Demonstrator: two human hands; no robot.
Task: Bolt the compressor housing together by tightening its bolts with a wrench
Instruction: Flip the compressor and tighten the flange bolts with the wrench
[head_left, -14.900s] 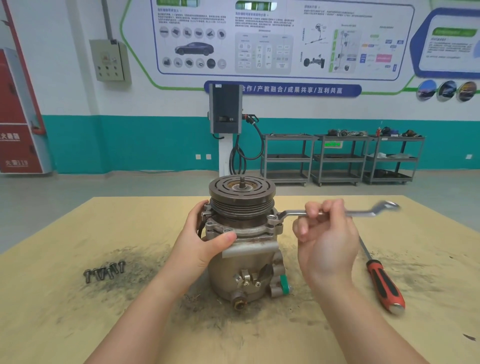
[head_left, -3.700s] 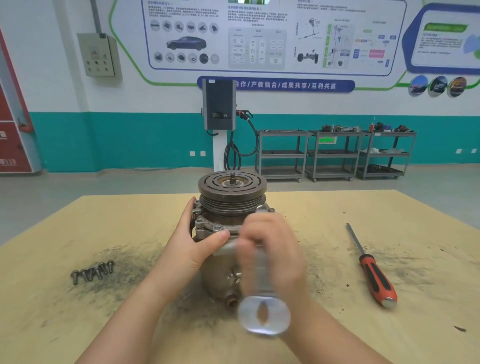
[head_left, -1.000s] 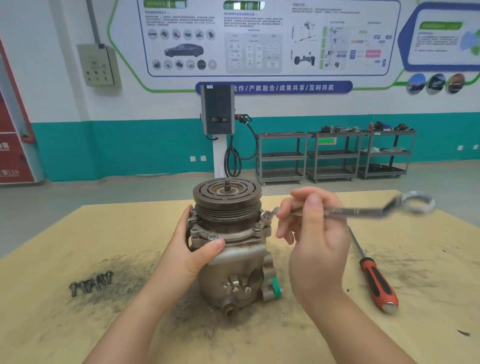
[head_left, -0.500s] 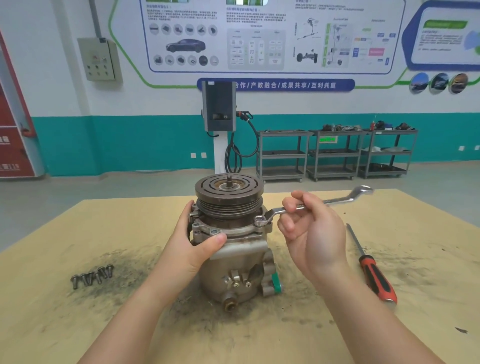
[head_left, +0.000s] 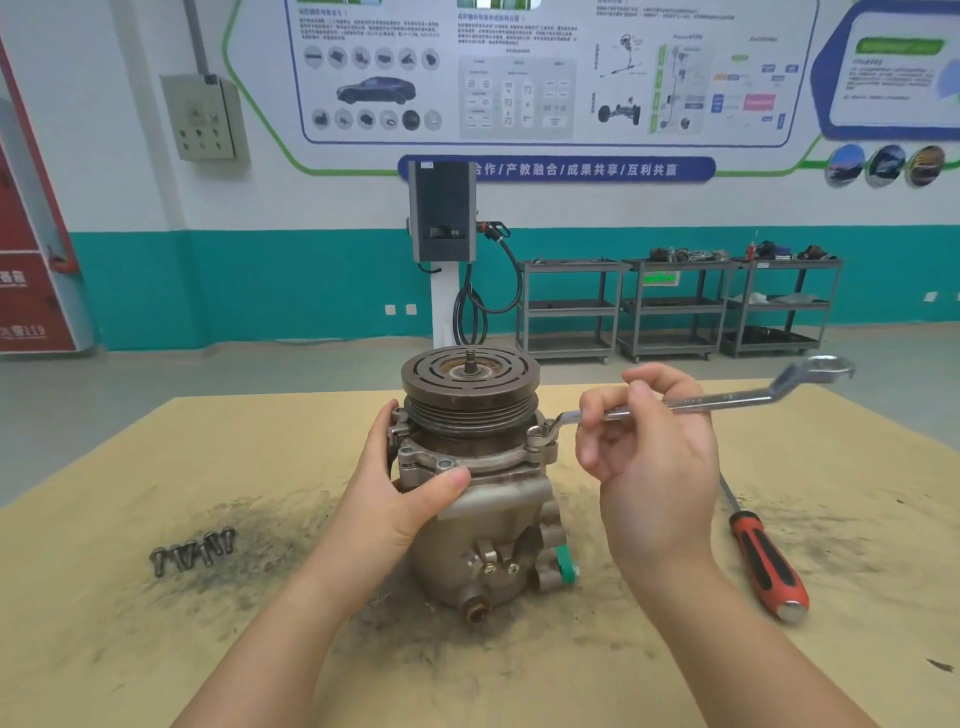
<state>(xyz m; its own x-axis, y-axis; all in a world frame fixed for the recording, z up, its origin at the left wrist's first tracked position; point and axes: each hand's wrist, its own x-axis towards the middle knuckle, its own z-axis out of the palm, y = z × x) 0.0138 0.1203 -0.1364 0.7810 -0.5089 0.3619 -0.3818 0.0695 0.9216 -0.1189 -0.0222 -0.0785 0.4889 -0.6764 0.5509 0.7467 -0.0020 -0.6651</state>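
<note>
A: Entry, bench status. Where does the compressor (head_left: 475, 488) stand?

B: Upright at the middle of the tan table (head_left: 156, 649), pulley end up, on a patch of dark grime. Green cap (head_left: 566, 564) on a fitting at its 4 o'clock, low on the body.

A: Left hand (head_left: 402, 499)?

B: Grasping the housing from its 9 o'clock side. Fingers go round the far side; the thumb lies across the front, just under the flange.

A: Right hand (head_left: 652, 452)?

B: Grasping the wrench (head_left: 691, 402). Thumb and curled fingers pinch the shank near its inner end. The hand sits at the compressor's 3 o'clock, apart from the housing.

A: Wrench seating?

B: Inner ring end sits over a bolt (head_left: 540, 436) on the flange ear at roughly 2 o'clock of the housing. The shank runs out toward 3 o'clock, rising slightly; the outer ring end hangs free above the table's far edge.

A: Other flange bolts?

B: One head (head_left: 445, 464) visible on the front of the flange, just above the left thumb. How tight any of them is, I cannot tell.

A: Loose items?

B: Small row of spare bolts (head_left: 192, 553) at 9 o'clock, well apart from the compressor. Red-and-black-handled screwdriver (head_left: 763, 561) at 4 o'clock, lying flat, blade pointing away, partly behind the right wrist.
</note>
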